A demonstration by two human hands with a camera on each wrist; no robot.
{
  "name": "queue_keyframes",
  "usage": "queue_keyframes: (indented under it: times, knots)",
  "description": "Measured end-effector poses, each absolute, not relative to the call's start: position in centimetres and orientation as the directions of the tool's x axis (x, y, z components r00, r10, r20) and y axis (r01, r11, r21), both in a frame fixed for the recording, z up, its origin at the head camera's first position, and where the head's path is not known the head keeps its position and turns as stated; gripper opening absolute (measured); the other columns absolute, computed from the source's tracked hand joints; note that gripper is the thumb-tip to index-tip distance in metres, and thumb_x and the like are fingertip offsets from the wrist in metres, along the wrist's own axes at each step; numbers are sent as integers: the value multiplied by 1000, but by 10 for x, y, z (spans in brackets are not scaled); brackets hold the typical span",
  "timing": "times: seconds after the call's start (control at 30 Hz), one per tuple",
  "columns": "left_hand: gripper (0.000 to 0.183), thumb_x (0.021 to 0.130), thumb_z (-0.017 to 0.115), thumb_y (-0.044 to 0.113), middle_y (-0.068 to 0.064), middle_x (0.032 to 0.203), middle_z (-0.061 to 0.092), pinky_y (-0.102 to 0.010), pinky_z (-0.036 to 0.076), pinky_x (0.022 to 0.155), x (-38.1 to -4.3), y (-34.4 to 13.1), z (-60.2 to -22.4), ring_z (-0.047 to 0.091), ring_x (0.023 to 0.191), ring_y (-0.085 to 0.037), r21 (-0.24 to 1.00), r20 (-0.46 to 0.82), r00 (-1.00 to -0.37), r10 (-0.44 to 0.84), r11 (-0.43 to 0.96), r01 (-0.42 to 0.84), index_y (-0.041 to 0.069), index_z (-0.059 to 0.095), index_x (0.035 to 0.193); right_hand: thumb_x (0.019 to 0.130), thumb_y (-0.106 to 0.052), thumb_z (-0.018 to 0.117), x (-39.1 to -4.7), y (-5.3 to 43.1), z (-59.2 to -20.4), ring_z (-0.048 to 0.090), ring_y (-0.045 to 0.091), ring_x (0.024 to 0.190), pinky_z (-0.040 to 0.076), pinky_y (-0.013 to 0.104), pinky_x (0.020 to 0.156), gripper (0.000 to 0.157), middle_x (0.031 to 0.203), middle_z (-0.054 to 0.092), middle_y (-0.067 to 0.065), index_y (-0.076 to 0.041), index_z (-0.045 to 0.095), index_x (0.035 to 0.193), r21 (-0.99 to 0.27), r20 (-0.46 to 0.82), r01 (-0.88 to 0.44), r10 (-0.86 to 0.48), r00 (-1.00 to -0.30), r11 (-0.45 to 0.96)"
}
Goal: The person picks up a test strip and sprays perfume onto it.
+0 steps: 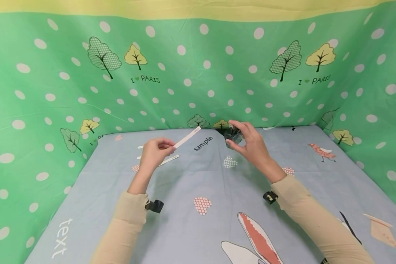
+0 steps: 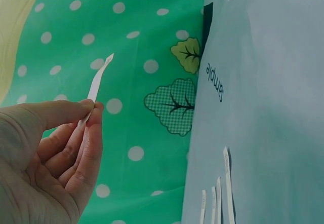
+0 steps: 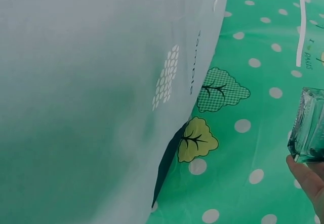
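My left hand pinches a white paper test strip between thumb and fingers. The strip points up and to the right, with small print near its far end. In the left wrist view the strip bends slightly toward its tip. My right hand holds a square, clear glass perfume bottle, its fingers at the top and thumb lower down. The bottle appears cut off at the right edge of the right wrist view. Strip and bottle are apart, both above the table's far side.
Several more paper strips lie side by side on the blue-grey tablecloth, partly behind my left hand in the head view. A green dotted curtain stands behind the table. A dark gap shows at the far edge.
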State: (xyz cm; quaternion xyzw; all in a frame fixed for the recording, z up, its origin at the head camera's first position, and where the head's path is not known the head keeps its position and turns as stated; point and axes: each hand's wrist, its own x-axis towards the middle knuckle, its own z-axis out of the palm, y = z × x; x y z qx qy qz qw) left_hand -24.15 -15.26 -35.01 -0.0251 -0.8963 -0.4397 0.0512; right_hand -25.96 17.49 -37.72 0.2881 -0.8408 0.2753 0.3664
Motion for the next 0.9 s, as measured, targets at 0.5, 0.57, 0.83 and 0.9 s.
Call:
queue_keyframes:
  times: [0.5,0.57,0.83,0.9]
  knots:
    - [17,90,72,14,-16,97,77,-18,52,66,-240,-171,-359,74,84,-23,781,96,-995,-37,622,53,4,75,103,84,-15,80,-260,178,-376,64,30,103,62,39,78,67,123,60,17,-16,48,143,-406,760,-685,-193,-621,606]
    - [17,89,73,15,-15,97,77,-18,52,66,-240,-174,-359,74,84,-22,777,95,-994,-44,627,47,4,75,103,85,-14,79,-260,179,-375,64,31,102,62,40,77,66,126,59,17,-15,48,143,-432,752,-676,-174,-635,597]
    - [19,90,72,15,-16,98,77,-15,53,67,-238,-184,-363,75,86,-22,771,86,-994,-63,636,27,3,74,104,86,-13,77,-260,182,-374,68,38,98,62,45,75,65,131,58,19,-15,47,144,-517,725,-650,-120,-678,557]
    - [19,90,72,15,-16,99,77,-14,53,67,-238,-187,-363,75,85,-19,769,83,-994,-68,639,20,3,74,104,87,-12,76,-260,183,-375,68,40,100,62,46,76,65,131,58,20,-16,47,145,-537,717,-645,-110,-689,544]
